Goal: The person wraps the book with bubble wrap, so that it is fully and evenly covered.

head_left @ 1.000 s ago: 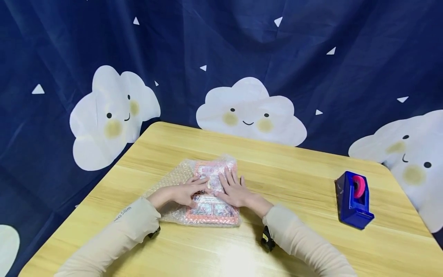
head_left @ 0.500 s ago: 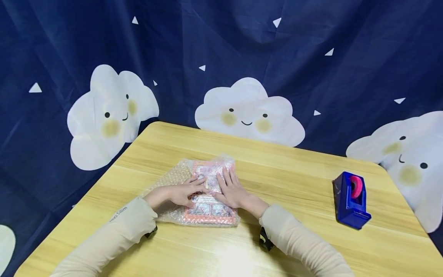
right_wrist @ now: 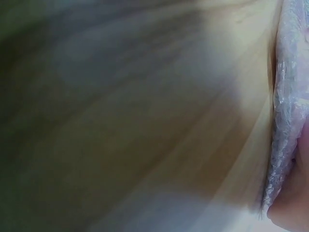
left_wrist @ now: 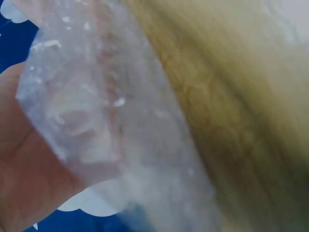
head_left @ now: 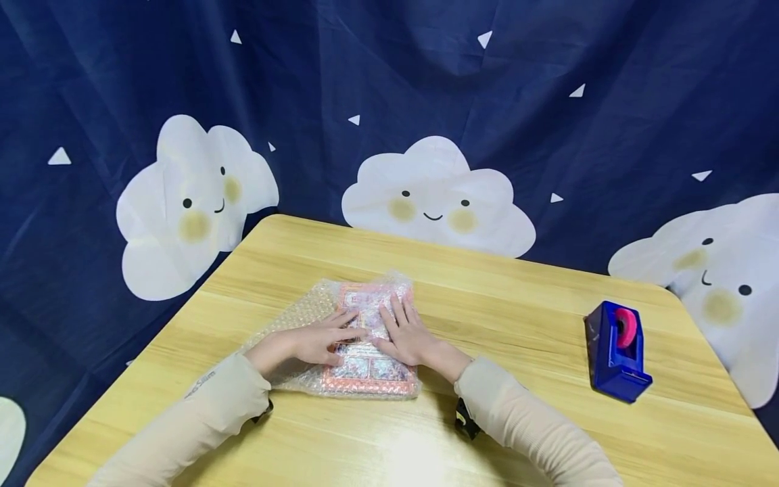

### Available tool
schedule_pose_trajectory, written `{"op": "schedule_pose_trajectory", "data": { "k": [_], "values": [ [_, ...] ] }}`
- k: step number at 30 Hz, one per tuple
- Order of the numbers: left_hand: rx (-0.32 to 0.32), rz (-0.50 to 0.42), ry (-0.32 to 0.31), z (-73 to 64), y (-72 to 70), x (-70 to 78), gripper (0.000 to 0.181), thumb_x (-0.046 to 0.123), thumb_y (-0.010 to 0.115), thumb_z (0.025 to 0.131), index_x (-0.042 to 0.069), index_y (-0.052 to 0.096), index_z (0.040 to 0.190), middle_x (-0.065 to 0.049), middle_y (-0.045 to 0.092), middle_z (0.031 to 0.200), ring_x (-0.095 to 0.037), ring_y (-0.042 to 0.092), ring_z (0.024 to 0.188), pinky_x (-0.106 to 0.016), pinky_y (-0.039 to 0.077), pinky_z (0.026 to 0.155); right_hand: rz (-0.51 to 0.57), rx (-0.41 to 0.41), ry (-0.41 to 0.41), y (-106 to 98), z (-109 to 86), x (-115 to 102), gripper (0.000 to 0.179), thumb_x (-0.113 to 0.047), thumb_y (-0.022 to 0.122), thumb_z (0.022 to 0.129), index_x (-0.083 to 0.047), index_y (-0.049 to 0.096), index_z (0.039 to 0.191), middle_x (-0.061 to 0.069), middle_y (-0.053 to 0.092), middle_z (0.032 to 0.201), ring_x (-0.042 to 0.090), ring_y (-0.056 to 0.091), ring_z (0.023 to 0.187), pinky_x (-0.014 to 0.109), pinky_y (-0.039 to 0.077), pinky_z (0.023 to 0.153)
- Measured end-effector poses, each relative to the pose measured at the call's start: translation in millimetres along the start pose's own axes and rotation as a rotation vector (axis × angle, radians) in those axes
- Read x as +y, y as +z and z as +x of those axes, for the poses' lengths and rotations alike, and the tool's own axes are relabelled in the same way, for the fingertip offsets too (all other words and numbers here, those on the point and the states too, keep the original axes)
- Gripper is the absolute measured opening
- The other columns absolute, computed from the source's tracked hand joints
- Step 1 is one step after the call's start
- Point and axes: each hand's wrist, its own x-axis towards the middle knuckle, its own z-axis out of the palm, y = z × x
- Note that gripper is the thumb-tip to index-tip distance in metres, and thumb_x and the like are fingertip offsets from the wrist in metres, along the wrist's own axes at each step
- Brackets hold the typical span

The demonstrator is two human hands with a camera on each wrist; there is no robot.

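Note:
A flat pink item with printed pictures [head_left: 368, 368] lies on the table inside clear bubble wrap [head_left: 298, 314]. The wrap's loose part spreads out to the left of it. My left hand [head_left: 316, 341] rests across the left half of the package, fingers spread and pointing right. From the right side my right hand [head_left: 414, 340] lies flat on the package, its fingers straight and reaching up and left. In the left wrist view bubble wrap [left_wrist: 82, 96] rises in front of the palm. The right wrist view catches the wrap's edge [right_wrist: 285, 106] beside part of my right hand [right_wrist: 294, 198].
A blue tape dispenser [head_left: 617, 358] with a pink roll [head_left: 627, 328] stands on the right of the wooden table [head_left: 517, 297]. Behind the table hangs a dark blue curtain [head_left: 395, 67] printed with smiling clouds.
My left hand and forearm have slid slightly to the left over the package. The right hand keeps its place on the wrap. The head view has shifted a little.

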Motion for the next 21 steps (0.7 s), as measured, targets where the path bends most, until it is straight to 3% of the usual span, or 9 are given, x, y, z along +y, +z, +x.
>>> {"op": "schedule_pose_trajectory", "data": {
  "k": [6,9,15,21],
  "values": [
    [0.076,-0.044,0.018,-11.5,-0.5,-6.2,0.063,0.023,0.058,0.088,0.005,0.03,0.142,-0.03,0.004,0.147,-0.049,0.004,0.133,-0.066,0.011,0.102,0.02,0.017,-0.011,0.5,0.4,1.2,0.073,-0.052,0.026,0.095,-0.007,0.003,0.147,0.02,-0.017,0.149,0.039,-0.016,0.135,0.048,0.0,0.111],
    [0.11,-0.071,-0.015,-21.1,-0.7,-11.8,0.066,0.028,0.059,0.087,0.004,0.03,0.141,-0.032,0.003,0.146,-0.051,0.004,0.132,-0.068,0.01,0.101,0.027,0.025,-0.016,0.8,0.1,2.2,0.072,-0.051,0.027,0.095,-0.006,0.005,0.147,0.021,-0.016,0.149,0.039,-0.016,0.135,0.049,0.0,0.111],
    [0.162,-0.089,-0.161,-42.6,-1.9,-25.7,0.068,0.031,0.058,0.087,0.003,0.028,0.142,-0.035,-0.001,0.145,-0.052,0.001,0.131,-0.068,0.005,0.1,0.025,0.033,-0.026,1.5,-0.7,2.5,0.072,-0.05,0.027,0.095,-0.005,0.005,0.147,0.022,-0.015,0.148,0.041,-0.014,0.134,0.05,0.001,0.111],
    [0.163,-0.172,-0.297,-60.3,-7.5,-32.5,0.075,0.037,0.056,0.088,-0.002,0.022,0.142,-0.041,-0.008,0.14,-0.058,-0.003,0.127,-0.072,0.002,0.096,0.004,0.021,-0.018,1.1,-0.1,1.2,0.073,-0.053,0.025,0.095,-0.006,0.002,0.147,0.021,-0.017,0.148,0.039,-0.016,0.134,0.048,-0.001,0.111]
  ]
}}
